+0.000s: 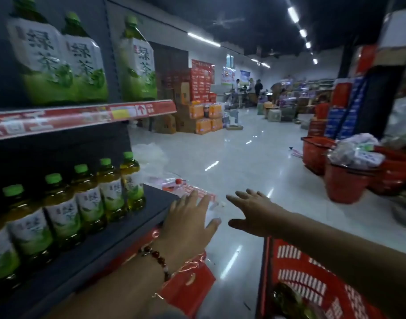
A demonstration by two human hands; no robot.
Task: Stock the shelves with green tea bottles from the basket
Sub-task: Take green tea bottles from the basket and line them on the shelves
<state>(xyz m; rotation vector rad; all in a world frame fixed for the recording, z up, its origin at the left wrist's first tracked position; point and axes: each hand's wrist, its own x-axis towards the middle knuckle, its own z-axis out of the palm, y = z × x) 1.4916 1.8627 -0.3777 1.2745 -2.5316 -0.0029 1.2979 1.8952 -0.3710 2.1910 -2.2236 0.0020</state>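
Note:
Several small green tea bottles (pixel 110 189) with green caps stand in a row on the dark lower shelf (pixel 156 203) at the left. Three large green tea bottles (pixel 82 65) stand on the shelf above. My left hand (pixel 188 224), with a bead bracelet on the wrist, is stretched out with straight fingers beside the lower shelf's right end, holding nothing. My right hand (pixel 255 210) reaches forward over the floor, fingers spread and empty. The red basket (pixel 298 270) sits at the bottom right under my right arm, with a dark green bottle (pixel 289 300) blurred inside.
Red baskets (pixel 344 180) with bagged goods stand on the right of the aisle. Stacked cartons (pixel 197 107) and drink packs fill the far left. Plastic wrapping (pixel 188 189) lies on the floor past the shelf end. People stand at the back of the shop.

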